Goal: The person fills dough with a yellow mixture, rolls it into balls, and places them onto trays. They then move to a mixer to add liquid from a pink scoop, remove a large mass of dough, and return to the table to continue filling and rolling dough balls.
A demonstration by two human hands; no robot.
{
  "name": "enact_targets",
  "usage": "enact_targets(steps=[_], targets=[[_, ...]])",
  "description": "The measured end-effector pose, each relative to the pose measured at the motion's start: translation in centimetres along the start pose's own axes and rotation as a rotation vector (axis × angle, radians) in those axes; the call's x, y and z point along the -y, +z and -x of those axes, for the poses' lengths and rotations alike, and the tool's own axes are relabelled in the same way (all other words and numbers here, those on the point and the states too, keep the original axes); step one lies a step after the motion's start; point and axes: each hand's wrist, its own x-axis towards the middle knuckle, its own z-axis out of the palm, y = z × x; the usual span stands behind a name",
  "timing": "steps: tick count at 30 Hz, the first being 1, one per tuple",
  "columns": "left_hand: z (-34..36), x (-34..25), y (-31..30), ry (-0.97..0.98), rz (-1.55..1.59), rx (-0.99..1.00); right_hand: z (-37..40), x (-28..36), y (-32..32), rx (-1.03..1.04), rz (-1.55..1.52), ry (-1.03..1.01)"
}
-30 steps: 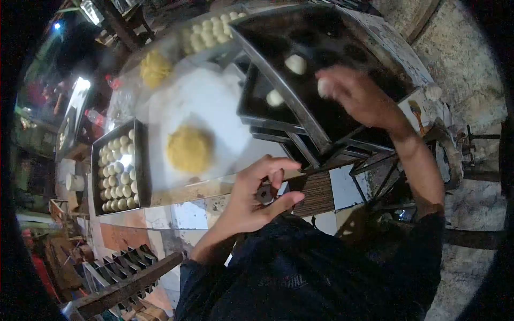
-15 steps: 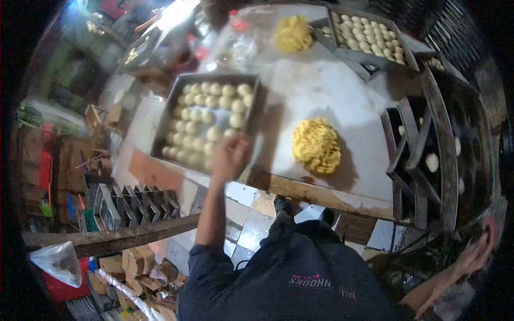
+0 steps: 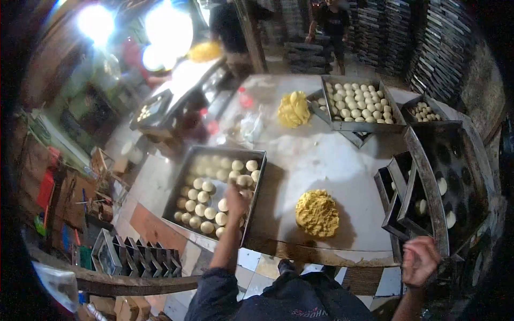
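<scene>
Shirt print (image 3: 309, 312) blurred | left hand (image 3: 237, 201) at dough balls (image 3: 203, 197) | right hand (image 3: 420, 261) near pans (image 3: 435, 198)

Left hand (image 3: 238, 202) reaching forward (blurred), right hand (image 3: 421, 261) loosely curled

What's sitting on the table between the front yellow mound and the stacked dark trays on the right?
Nothing: the head view shows only bare, partly shaded tabletop between the yellow mound and the trays.
</scene>
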Motion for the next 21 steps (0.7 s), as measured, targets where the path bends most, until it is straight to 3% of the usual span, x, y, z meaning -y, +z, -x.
enact_targets(steps=[1, 2, 3, 4, 6, 7, 8, 10, 12, 13, 14, 16, 17, 18, 20, 21], targets=[[2.1, -3.1, 1.4, 0.131, 0.057, -0.114, 1.0, -1.2, 2.0, 0.022, -0.09, 0.06], [4.9, -10.8, 0.5, 0.159, 0.285, -0.058, 1.6, -2.2, 4.6, 0.002, -0.197, 0.062], [6.7, -11.9, 2.3, 0.171, 0.494, 0.052, 1.4, -2.4, 5.9, 0.142, -0.275, 0.147], [8.9, -17.6, 1.6, 0.232, 0.445, 0.117, 1.0, -1.9, 7.5, 0.181, -0.42, 0.259], [13.4, -21.6, 3.9, 0.182, 0.473, 0.4, 3.3, -4.7, 10.3, 0.221, -0.474, 0.229], [14.7, -23.4, 4.2, 0.252, 0.421, 0.587, 4.1, -5.6, 10.9, 0.334, -0.652, 0.371], [15.9, -25.7, 4.7, 0.163, 0.428, 0.797, 4.3, -6.2, 11.1, 0.448, -0.829, 0.509], [17.7, -28.5, 5.5, 0.474, 0.373, 0.714, 3.1, -7.0, 9.8, 0.397, -0.79, 0.486], [18.9, -28.2, 5.5, 0.319, 0.556, 0.697, 3.2, -7.3, 8.7, 0.123, -0.821, 0.317], [19.6, -27.9, 5.8, -0.029, 0.81, 0.873, 3.4, -7.3, 7.8, 0.16, -0.917, 0.223], [19.5, -27.6, 5.9, -0.01, 0.8, 0.943, 3.0, -7.8, 6.9, 0.268, -0.621, -0.046], [20.6, -29.1, 5.9, -0.326, 0.93, 0.85, 4.0, -5.9, 6.3, 0.201, -0.685, -0.047], [21.6, -29.7, 6.0, -0.206, 0.932, 0.624, 3.8, -5.0, 5.3, 0.113, -0.624, -0.056], [22.4, -30.0, 5.5, -0.196, 0.936, 0.631, 4.2, -4.6, 5.2, 0.104, -0.617, -0.058], [24.1, -30.2, 4.1, 0.1, 0.412, 0.499, 5.0, -3.4, 5.3, -0.034, -0.673, 0.103], [25.5, -30.2, 4.2, 0.28, 0.528, 0.301, 5.1, -2.1, 5.2, -0.057, -0.614, 0.06]])
